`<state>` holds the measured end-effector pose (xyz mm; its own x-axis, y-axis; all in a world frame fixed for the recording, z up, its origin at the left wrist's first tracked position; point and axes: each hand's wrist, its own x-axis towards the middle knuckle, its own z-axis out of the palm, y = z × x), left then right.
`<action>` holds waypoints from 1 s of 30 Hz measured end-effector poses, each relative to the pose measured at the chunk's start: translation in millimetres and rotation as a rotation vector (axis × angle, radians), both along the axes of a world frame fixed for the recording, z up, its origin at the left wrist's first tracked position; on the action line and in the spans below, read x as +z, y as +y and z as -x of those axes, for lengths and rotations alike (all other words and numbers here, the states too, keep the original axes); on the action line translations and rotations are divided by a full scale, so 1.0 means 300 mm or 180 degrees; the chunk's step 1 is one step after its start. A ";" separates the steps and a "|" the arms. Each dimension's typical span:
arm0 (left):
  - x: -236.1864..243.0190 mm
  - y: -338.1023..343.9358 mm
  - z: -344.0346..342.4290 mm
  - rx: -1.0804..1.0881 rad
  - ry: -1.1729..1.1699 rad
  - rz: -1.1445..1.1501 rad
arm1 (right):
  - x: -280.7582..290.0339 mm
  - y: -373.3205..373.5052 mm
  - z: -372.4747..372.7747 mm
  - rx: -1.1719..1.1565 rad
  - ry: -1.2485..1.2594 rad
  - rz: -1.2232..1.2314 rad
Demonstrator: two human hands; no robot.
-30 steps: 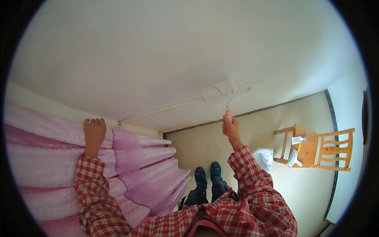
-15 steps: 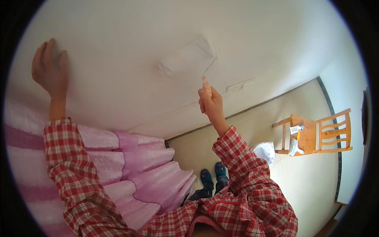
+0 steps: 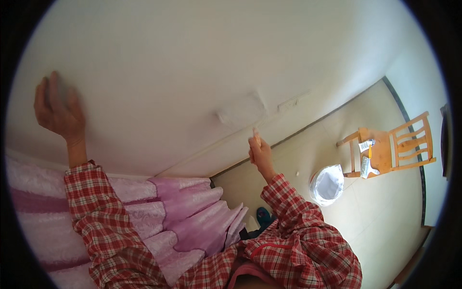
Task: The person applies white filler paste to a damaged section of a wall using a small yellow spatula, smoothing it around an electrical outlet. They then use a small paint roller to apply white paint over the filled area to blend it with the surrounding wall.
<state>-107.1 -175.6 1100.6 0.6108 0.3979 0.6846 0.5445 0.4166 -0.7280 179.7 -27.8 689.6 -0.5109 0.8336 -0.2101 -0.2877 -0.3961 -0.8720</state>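
My right hand is closed around the orange handle of a paint roller. The roller's white sleeve lies against the pale wall, low down and left of a rectangular outline on the wall. Its thin frame between sleeve and handle is hard to make out against the wall. At the far left my left hand holds nothing; its fingers are apart and it rests against the wall.
Pink ruffled fabric hangs at my left, near the wall. A white-lined bucket stands on the tiled floor at my right. Beyond it is a wooden chair bearing a tube-like package and a white-headed tool.
The roller and my right hand have moved down the wall, the sleeve also a little rightward. My left hand sits lower in view, and the bucket's opening now shows.
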 end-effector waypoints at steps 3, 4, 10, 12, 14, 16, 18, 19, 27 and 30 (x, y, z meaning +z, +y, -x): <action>-0.009 0.028 -0.006 0.0130 0.0090 -0.0118 | 0.198 0.062 0.042 -0.0021 0.0390 -0.0371; -0.011 0.030 0.005 0.0095 0.0106 -0.0097 | 0.252 0.078 0.062 -0.0040 0.0490 -0.0430; -0.004 0.024 0.018 0.0234 0.0212 -0.0151 | 0.020 -0.022 0.062 0.0000 0.0040 -0.0147; 0.000 0.017 -0.004 0.0166 0.0233 -0.0120 | -0.078 -0.089 0.028 0.0125 -0.0071 0.0355; 0.005 0.010 -0.011 0.0141 0.0219 -0.0095 | -0.102 -0.139 0.002 0.0217 -0.0050 0.0809; 0.009 0.007 -0.011 0.0116 0.0235 -0.0079 | -0.101 -0.160 0.003 0.0219 0.0036 0.1191; 0.008 0.012 -0.007 0.0087 0.0278 -0.0071 | -0.075 -0.155 0.023 0.0113 0.0519 0.1544; 0.008 0.011 -0.002 0.0146 0.0293 -0.0082 | -0.064 -0.149 0.026 0.0059 0.0760 0.1714; 0.017 0.000 -0.026 0.0260 0.0342 0.0025 | 0.127 0.259 -0.066 -0.0114 0.1613 0.1352; 0.015 0.009 -0.007 0.0065 0.0265 0.0113 | 0.270 0.447 -0.164 -0.0382 0.1764 0.1108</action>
<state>-105.0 -172.7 1105.0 0.6564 0.4340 0.6171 0.4732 0.4002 -0.7848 229.0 106.3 770.6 -0.5286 0.8224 -0.2103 -0.7163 -0.5651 -0.4094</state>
